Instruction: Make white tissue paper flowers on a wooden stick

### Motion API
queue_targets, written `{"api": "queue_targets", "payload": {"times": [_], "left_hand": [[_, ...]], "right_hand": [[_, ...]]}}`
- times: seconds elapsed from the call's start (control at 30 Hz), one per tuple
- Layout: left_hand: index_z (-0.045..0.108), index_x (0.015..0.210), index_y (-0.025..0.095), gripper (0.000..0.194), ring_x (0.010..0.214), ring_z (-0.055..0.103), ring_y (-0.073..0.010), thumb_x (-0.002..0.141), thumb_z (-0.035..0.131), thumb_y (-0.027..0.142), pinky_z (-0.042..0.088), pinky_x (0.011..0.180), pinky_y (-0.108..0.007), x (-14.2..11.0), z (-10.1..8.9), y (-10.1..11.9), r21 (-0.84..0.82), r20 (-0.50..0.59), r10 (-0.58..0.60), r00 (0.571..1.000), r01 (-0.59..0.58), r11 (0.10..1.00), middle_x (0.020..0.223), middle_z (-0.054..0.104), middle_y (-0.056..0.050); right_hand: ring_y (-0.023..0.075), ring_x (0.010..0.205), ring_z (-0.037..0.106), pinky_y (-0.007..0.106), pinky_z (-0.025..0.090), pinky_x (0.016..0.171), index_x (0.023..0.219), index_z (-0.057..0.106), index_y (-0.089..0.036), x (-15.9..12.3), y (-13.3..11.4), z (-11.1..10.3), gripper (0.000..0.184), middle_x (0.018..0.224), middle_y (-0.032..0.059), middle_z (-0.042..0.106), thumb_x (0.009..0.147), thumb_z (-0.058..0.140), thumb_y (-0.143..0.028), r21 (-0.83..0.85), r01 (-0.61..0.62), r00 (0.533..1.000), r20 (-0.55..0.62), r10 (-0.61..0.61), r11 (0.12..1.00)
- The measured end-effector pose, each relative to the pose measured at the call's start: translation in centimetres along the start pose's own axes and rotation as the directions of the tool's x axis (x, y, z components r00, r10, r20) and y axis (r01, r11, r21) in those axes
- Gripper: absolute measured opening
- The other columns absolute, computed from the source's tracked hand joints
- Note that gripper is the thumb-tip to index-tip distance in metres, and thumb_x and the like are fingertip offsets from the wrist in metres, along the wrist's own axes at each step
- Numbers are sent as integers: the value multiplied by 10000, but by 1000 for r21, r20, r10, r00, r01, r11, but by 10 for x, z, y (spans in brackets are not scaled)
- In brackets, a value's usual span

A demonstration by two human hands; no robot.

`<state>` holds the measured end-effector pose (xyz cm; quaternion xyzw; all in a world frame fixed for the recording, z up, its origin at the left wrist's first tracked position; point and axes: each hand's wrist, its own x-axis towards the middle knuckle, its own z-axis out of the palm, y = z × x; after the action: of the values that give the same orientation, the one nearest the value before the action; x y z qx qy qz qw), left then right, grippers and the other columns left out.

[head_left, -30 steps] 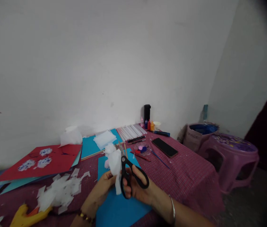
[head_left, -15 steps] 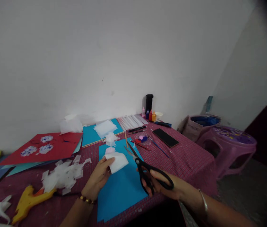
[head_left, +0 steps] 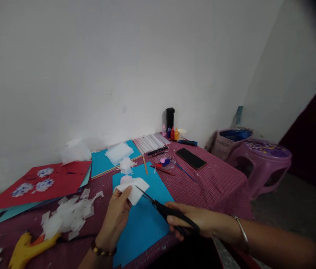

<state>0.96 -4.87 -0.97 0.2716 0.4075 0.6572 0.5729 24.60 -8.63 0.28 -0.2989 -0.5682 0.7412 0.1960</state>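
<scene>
Pinched in my left hand (head_left: 118,211) is a folded piece of white tissue paper (head_left: 138,189), held above a blue sheet of paper (head_left: 138,237). My right hand (head_left: 187,218) grips black-handled scissors (head_left: 162,209), fingers through the loops. Their blades lie across the tissue, close to my left thumb; whether they have cut into it I cannot tell. Just behind the tissue a pale pink patch (head_left: 126,179) shows on the blue sheet, partly covered. A small stack of white tissue (head_left: 126,164) lies at the sheet's far edge.
White scraps (head_left: 66,216) and a yellow glue gun (head_left: 30,248) lie at left, near a red sheet with speckled flowers (head_left: 44,185). Right of the blue sheet are a paint palette (head_left: 165,162), a brush (head_left: 185,172) and a phone (head_left: 190,158). A pink stool (head_left: 261,164) stands beyond the table.
The scissors have moved left and their blades have closed together over the white tissue. My head view has turned slightly right.
</scene>
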Motion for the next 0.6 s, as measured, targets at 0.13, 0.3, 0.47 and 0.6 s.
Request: {"api": "queue_targets", "payload": {"times": [0.13, 0.3, 0.47, 0.6], "left_hand": [[630, 794, 157, 206, 728, 666, -159, 643, 767, 187, 506, 759, -283, 3, -3, -4, 5, -15, 17, 1000, -17, 1000, 755, 708, 3], [634, 752, 157, 168, 758, 675, -183, 648, 761, 192, 493, 811, -324, 3, -5, -5, -7, 2, 55, 999, -55, 998, 706, 695, 13], [641, 772, 151, 183, 789, 677, -199, 638, 763, 178, 497, 799, -320, 2, -4, -4, -2, 1, 81, 997, -81, 997, 694, 695, 8], [656, 871, 157, 222, 803, 677, -183, 669, 744, 186, 502, 791, -298, 0, -3, -5, -22, 19, 83, 996, -82, 996, 832, 729, -18]], "right_hand": [[39, 521, 448, 184, 349, 472, 901, 425, -168, 10, 0, 2, 462, 704, -40, 456, 759, 594, -574, -32, 25, 999, -37, -26, 999], [44, 513, 445, 186, 326, 451, 904, 423, -167, 19, 2, 4, 493, 678, -43, 460, 735, 611, -590, -28, 13, 997, -78, -15, 1000], [39, 482, 425, 176, 307, 421, 894, 419, -173, 25, 3, 6, 513, 647, -55, 447, 713, 622, -608, -36, 19, 994, -104, -22, 999], [27, 436, 373, 167, 285, 386, 901, 427, -171, 27, 6, 7, 533, 618, -70, 432, 689, 642, -610, -33, 18, 991, -135, -22, 999]]}}
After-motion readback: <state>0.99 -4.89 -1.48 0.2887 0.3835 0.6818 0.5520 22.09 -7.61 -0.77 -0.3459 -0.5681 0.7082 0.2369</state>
